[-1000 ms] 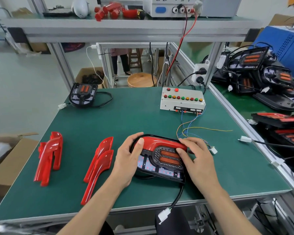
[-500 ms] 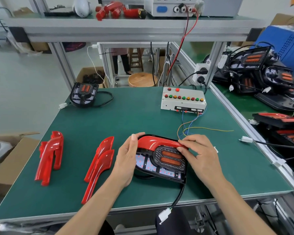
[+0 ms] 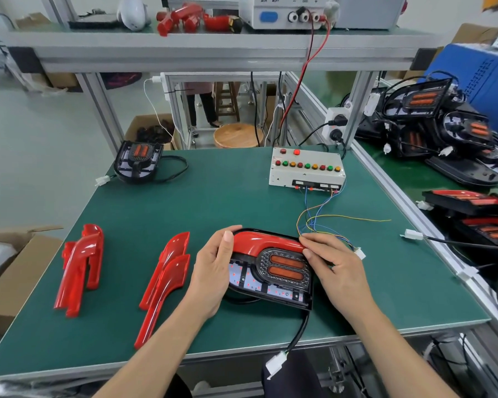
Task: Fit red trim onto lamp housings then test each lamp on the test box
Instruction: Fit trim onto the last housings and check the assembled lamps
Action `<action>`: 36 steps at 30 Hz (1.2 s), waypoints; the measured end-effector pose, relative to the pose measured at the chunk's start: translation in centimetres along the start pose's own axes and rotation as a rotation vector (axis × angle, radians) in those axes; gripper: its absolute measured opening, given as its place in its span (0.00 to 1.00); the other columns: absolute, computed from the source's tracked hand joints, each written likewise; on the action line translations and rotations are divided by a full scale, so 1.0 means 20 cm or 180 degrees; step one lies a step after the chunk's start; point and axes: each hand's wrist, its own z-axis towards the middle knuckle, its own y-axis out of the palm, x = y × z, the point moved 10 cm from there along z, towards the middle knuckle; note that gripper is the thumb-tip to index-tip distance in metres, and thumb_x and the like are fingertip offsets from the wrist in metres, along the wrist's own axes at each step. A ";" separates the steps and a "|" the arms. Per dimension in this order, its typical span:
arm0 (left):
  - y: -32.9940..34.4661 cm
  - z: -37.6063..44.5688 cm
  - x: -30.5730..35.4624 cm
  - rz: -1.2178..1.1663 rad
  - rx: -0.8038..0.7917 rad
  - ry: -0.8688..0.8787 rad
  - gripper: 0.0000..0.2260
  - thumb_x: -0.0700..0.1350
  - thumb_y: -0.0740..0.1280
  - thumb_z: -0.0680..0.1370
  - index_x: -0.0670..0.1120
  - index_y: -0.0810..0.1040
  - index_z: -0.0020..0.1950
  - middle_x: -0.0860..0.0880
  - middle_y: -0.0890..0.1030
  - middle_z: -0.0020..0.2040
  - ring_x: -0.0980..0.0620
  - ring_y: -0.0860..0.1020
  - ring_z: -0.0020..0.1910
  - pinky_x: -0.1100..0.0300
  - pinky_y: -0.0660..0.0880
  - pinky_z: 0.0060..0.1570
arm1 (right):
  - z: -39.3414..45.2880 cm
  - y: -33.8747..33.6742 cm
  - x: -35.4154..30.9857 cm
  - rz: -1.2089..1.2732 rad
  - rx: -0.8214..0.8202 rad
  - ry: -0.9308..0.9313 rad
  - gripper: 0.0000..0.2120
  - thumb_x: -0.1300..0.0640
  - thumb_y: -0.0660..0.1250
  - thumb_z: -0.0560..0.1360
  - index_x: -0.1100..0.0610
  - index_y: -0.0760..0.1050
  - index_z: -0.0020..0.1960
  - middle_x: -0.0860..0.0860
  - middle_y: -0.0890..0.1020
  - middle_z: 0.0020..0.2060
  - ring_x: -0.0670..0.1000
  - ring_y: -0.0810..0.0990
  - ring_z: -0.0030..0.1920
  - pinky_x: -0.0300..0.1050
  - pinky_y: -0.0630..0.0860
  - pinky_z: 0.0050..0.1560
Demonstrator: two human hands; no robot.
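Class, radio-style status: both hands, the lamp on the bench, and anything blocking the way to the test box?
Left hand grips lamp housing, thumb on red trim. Right hand pinches the trim's right end. Loose wires lie toward test box.

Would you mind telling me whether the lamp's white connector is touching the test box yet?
Apart. The head view shows the white connector hanging below the table's front edge on its black cable, while the test box sits at the far side.

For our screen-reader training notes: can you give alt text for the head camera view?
Both hands, left hand and right hand, press a red trim onto a black lamp housing on a green table. Spare red trims lie left; the test box sits behind.
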 end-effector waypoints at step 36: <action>-0.04 0.01 -0.04 -0.0111 0.0030 -0.0063 0.12 0.55 0.63 0.82 0.57 0.82 0.62 0.48 0.85 0.58 0.44 0.83 0.58 0.45 0.77 0.64 | -0.11 0.20 0.12 0.2911 0.0618 0.2260 0.10 0.61 0.65 0.82 0.58 0.82 0.61 0.59 0.87 0.49 0.55 0.86 0.45 0.50 0.85 0.44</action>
